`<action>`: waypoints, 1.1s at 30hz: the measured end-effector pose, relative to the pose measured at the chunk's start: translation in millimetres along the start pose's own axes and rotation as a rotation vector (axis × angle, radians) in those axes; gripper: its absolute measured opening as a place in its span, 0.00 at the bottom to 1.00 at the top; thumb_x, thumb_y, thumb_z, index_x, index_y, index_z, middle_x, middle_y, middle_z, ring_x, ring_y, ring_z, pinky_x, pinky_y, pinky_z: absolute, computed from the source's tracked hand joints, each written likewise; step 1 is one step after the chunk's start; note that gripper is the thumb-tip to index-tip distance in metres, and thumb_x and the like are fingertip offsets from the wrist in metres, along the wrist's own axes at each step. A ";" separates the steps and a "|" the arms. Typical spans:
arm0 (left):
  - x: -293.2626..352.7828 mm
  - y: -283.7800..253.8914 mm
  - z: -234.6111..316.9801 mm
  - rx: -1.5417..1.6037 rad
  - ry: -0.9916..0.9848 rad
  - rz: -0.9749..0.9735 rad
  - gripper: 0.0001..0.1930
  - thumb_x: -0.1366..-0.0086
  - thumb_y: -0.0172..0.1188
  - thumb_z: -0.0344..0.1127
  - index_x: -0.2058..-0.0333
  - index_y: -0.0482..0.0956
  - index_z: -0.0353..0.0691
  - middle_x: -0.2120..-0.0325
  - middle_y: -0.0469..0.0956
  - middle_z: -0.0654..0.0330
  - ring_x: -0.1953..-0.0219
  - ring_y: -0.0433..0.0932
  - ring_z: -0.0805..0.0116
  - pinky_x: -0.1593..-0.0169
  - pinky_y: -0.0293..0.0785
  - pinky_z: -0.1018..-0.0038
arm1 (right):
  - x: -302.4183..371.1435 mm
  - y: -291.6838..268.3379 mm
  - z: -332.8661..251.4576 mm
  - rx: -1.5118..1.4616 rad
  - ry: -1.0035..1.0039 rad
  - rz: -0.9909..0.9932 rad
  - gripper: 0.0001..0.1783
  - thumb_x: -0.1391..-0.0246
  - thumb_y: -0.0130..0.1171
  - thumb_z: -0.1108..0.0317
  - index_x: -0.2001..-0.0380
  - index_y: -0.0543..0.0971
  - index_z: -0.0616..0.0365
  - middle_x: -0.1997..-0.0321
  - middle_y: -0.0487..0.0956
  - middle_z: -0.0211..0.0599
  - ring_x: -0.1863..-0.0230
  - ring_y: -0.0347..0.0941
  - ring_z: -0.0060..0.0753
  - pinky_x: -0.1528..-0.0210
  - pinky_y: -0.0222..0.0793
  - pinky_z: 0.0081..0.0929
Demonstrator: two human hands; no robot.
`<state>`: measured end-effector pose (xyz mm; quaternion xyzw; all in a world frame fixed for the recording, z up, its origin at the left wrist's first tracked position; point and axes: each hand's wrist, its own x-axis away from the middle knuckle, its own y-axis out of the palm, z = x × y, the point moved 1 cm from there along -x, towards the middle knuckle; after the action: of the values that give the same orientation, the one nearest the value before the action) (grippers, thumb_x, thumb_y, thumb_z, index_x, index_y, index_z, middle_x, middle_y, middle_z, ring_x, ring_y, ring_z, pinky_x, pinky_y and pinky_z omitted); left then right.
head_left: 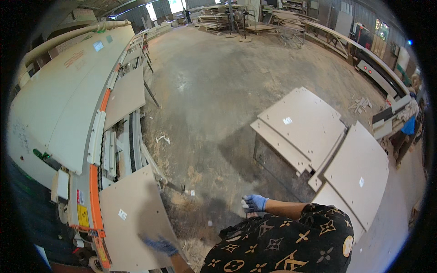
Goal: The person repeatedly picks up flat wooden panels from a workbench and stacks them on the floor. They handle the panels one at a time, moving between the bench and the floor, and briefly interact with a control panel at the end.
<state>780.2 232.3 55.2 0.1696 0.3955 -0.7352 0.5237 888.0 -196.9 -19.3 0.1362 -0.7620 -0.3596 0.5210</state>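
Note:
My left hand, in a blue work glove, is stretched out with fingers extended at the near part of a beige board. The hand is blurred, and I cannot tell whether it touches the surface. This board has a small white label and lies at the long edge-working machine. My right hand, in a blue glove with pale fingertips, hangs over the floor with its fingers curled in and nothing visible in them. To its right are stacked beige panels with drilled holes, and another panel pile.
An orange guard strip runs along the machine, where another board lies farther up. Scraps and dust lie on the concrete floor. Stacked boards stand at the back, and a long conveyor-like machine is at right.

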 end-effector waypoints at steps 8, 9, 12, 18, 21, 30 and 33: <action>1.8 229.2 95.0 0.257 -0.158 -0.642 0.16 0.40 0.55 0.35 0.54 0.73 0.35 0.54 0.73 0.50 0.51 0.70 0.56 0.47 0.65 0.64 | -110.6 42.4 -163.6 0.474 -0.117 0.125 0.25 0.46 0.54 0.53 0.47 0.69 0.50 0.50 0.73 0.31 0.54 0.70 0.33 0.52 0.67 0.36; -5.7 256.0 91.8 0.258 -0.328 -0.745 0.16 0.41 0.56 0.34 0.55 0.73 0.36 0.55 0.73 0.51 0.52 0.71 0.56 0.48 0.66 0.64 | -128.8 48.2 -186.5 0.517 -0.149 0.126 0.23 0.46 0.55 0.53 0.50 0.70 0.50 0.52 0.74 0.31 0.56 0.71 0.33 0.54 0.68 0.35; -41.1 336.5 89.3 0.344 -0.275 -0.847 0.17 0.42 0.57 0.35 0.55 0.73 0.35 0.55 0.73 0.51 0.53 0.71 0.56 0.49 0.67 0.64 | -184.1 64.1 -260.2 0.711 -0.287 0.098 0.19 0.47 0.56 0.54 0.56 0.75 0.52 0.59 0.77 0.31 0.60 0.73 0.31 0.57 0.69 0.31; -147.8 535.5 158.4 0.141 -0.037 -1.427 0.21 0.42 0.57 0.43 0.53 0.72 0.38 0.55 0.74 0.53 0.51 0.71 0.58 0.49 0.66 0.67 | -239.2 82.1 -424.5 0.907 -0.665 0.240 0.18 0.47 0.56 0.59 0.56 0.75 0.60 0.64 0.77 0.35 0.63 0.72 0.29 0.58 0.69 0.28; -178.2 644.7 234.4 0.240 0.241 -1.674 0.21 0.42 0.55 0.49 0.53 0.73 0.45 0.54 0.74 0.56 0.51 0.72 0.56 0.48 0.66 0.65 | -246.4 78.4 -488.7 0.689 -0.770 0.327 0.15 0.47 0.57 0.63 0.59 0.76 0.61 0.64 0.77 0.35 0.63 0.72 0.27 0.59 0.69 0.26; -124.3 1012.6 393.9 0.389 0.582 -1.744 0.20 0.42 0.55 0.49 0.54 0.74 0.44 0.55 0.74 0.53 0.52 0.72 0.55 0.48 0.66 0.66 | -245.7 -39.4 -654.1 0.337 -0.624 0.725 0.14 0.46 0.56 0.61 0.59 0.76 0.58 0.68 0.78 0.31 0.71 0.73 0.23 0.66 0.69 0.24; -109.0 1110.6 372.7 0.488 0.169 -1.668 0.19 0.43 0.58 0.44 0.57 0.75 0.38 0.57 0.75 0.49 0.54 0.73 0.53 0.50 0.68 0.66 | -232.1 -68.5 -746.6 0.407 -0.677 0.819 0.16 0.47 0.57 0.60 0.60 0.76 0.59 0.68 0.78 0.32 0.71 0.73 0.25 0.67 0.70 0.25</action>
<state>1888.8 -135.3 -86.3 -0.0141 0.2596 -0.9278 -0.2674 1640.0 -413.2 -79.9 -0.1956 -0.9310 0.0023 0.3081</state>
